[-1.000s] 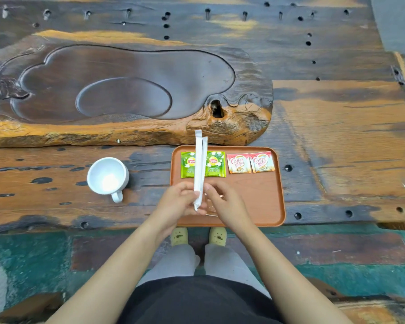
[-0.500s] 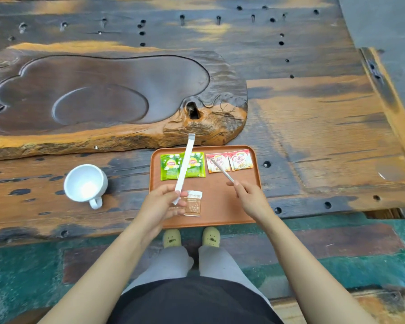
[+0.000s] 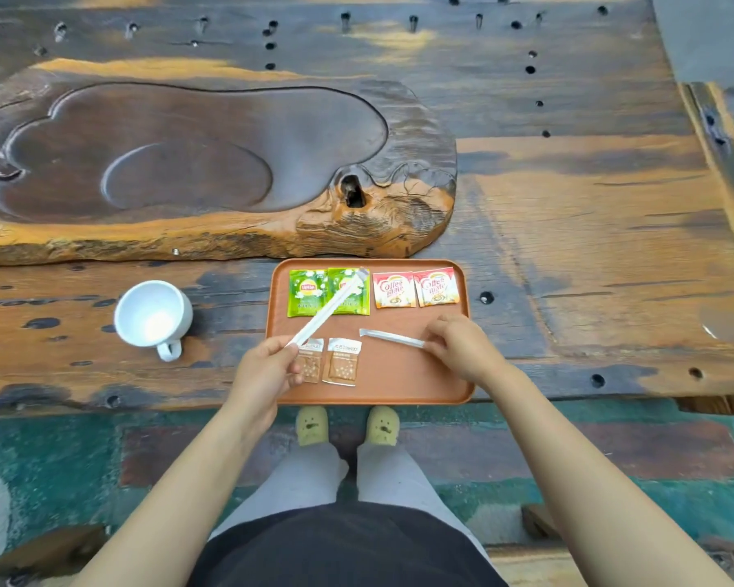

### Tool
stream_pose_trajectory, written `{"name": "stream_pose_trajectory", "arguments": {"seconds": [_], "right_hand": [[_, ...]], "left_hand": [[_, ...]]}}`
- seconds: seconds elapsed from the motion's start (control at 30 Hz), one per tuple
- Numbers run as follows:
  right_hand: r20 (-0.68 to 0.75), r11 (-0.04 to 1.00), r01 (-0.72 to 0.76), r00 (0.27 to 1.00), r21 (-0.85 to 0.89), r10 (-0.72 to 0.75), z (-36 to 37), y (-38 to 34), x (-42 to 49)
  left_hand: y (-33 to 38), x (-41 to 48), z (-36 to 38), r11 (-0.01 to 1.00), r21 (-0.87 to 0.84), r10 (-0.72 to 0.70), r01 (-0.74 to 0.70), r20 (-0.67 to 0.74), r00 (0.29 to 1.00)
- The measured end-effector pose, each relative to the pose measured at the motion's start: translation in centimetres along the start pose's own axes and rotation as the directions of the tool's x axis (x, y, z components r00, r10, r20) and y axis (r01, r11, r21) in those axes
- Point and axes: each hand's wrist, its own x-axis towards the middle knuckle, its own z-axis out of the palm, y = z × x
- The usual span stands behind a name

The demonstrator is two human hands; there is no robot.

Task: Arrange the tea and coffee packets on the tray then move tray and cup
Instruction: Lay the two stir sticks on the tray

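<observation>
R hand (image 3: 458, 349) has brought its white stick packet (image 3: 393, 338) down flat on tray (image 3: 399, 391), fingers pinching its end; L hand (image 3: 268, 366) grips 2nd stick (image 3: 327, 309) raised over green tea packets (image 3: 329, 291) → placing continues, cup (image 3: 153, 313) untouched on desk (image 3: 590, 247).

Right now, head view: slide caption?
Left hand holds one white stick packet; right hand lays another on orange tray.

The tray (image 3: 399, 391) carried two green tea packets (image 3: 308, 292), two creamer packets (image 3: 393, 290), two brown sachets (image 3: 342, 362) and two white sticks (image 3: 393, 338); one cup (image 3: 153, 313) stood beside it.
</observation>
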Motion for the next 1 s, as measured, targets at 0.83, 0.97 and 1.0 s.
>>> {"name": "stream_pose_trajectory", "arguments": {"seconds": [0.83,0.97,1.0], "right_hand": [[-0.125,0.924,0.152,0.986,0.35,-0.115,-0.9,-1.9,-1.8],[0.119,0.924,0.143,0.973,0.356,-0.196,-0.5,-2.9,-3.8],[0.152,0.905,0.091,0.974,0.415,-0.167,-0.5,-2.8,-4.2]], "left_hand": [[-0.6,-1.3,1.1,0.928,0.338,0.099,-0.155,0.179,0.979],[-0.8,-2.1,2.4,0.92,0.313,0.151,-0.238,0.278,0.949],[-0.9,-2.2,2.6,0.918,0.302,0.165,-0.258,0.299,0.94]]}}
